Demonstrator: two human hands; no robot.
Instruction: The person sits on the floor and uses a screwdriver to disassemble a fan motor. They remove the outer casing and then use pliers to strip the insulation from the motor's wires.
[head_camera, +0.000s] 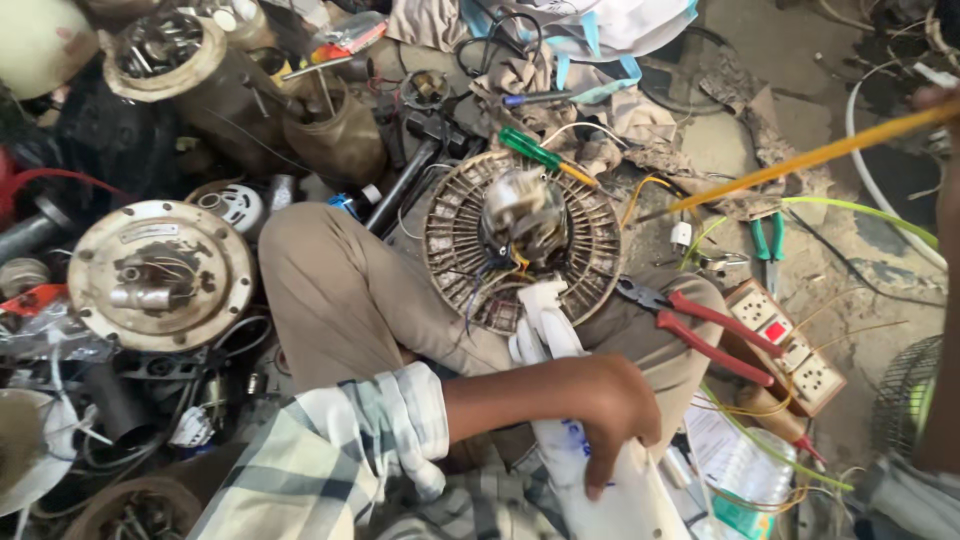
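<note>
My left hand (600, 415), coming out of a checked sleeve, is closed around a long white plastic part (548, 325) that lies across my lap. The part's far end touches a round ribbed fan motor housing (460, 235) with loose wires at its centre, which rests against my knee. At the upper right edge, my right hand (940, 100) is only partly in view and grips a long thin yellow rod (800, 160). The rod slants down to the left toward the housing. Red-handled pliers (715, 340) lie on my right thigh.
A green-handled screwdriver (535, 150) lies behind the housing, and green-handled cutters (768, 240) lie to its right. A socket board (790, 345) sits beside my leg. A round metal motor cover (160, 275), cans and scrap crowd the left. A wire fan guard (905, 395) stands at the right.
</note>
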